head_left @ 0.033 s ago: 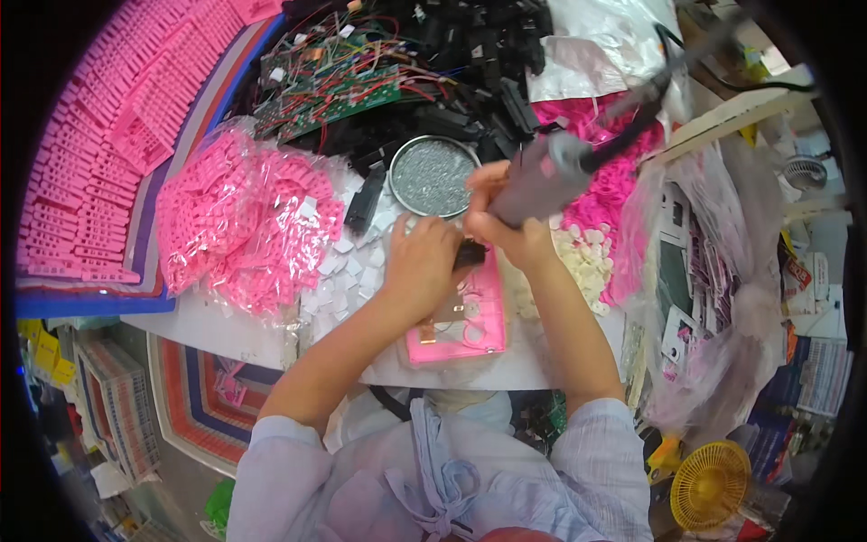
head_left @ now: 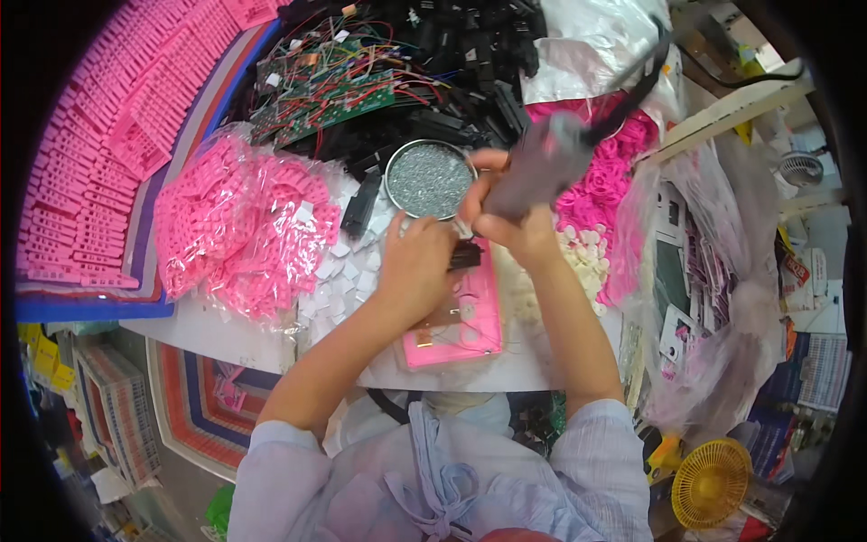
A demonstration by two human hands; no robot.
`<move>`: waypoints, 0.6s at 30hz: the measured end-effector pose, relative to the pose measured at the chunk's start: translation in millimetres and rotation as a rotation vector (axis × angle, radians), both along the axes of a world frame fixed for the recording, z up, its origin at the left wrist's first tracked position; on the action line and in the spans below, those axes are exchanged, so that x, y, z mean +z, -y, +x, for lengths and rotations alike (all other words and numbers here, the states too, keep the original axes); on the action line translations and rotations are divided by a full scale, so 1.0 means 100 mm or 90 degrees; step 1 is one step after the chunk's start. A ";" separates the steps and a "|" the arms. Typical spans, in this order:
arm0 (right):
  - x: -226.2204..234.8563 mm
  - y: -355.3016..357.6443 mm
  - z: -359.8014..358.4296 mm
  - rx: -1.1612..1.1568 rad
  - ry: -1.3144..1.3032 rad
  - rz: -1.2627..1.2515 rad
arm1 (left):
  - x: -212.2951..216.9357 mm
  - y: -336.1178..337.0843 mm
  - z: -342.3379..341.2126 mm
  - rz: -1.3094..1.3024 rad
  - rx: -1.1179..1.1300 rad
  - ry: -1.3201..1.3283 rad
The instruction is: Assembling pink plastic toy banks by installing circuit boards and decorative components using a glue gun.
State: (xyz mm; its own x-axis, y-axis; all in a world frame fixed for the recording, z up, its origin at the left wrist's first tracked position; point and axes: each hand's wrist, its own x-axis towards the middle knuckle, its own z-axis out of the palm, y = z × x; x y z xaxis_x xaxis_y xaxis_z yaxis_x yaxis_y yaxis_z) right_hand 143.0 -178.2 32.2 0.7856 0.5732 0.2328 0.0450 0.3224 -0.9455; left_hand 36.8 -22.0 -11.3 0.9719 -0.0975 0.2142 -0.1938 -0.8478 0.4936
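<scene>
A pink plastic housing (head_left: 490,312) lies on the white worktop in front of me, with a brown flat piece and thin wires inside it. My left hand (head_left: 417,260) rests over its upper left part, fingers bent against a black plastic part (head_left: 465,256) at its far end; some fingertips are hidden. My right hand (head_left: 513,221) is wrapped round a grey corded power screwdriver (head_left: 539,167), tilted above the far end of the housing. The tool's tip is hard to make out. A round metal dish (head_left: 430,179) of small screws sits just beyond my hands.
Small white squares (head_left: 330,289) and a bag of pink parts (head_left: 262,217) lie to the left. Wired green circuit boards (head_left: 334,113) and black parts (head_left: 479,54) are heaped behind. Cream discs (head_left: 587,262) and magenta pieces (head_left: 601,185) are at right. A pink-filled crate (head_left: 90,154) stands far left.
My right hand and the screwdriver have risen slightly away from the housing. The pink housing sits a little nearer to me. My left hand has stayed at the black part.
</scene>
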 end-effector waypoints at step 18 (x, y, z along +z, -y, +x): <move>-0.32 1.64 0.72 -0.270 0.630 -0.781 | -0.43 -3.34 -4.05 0.283 0.445 -0.694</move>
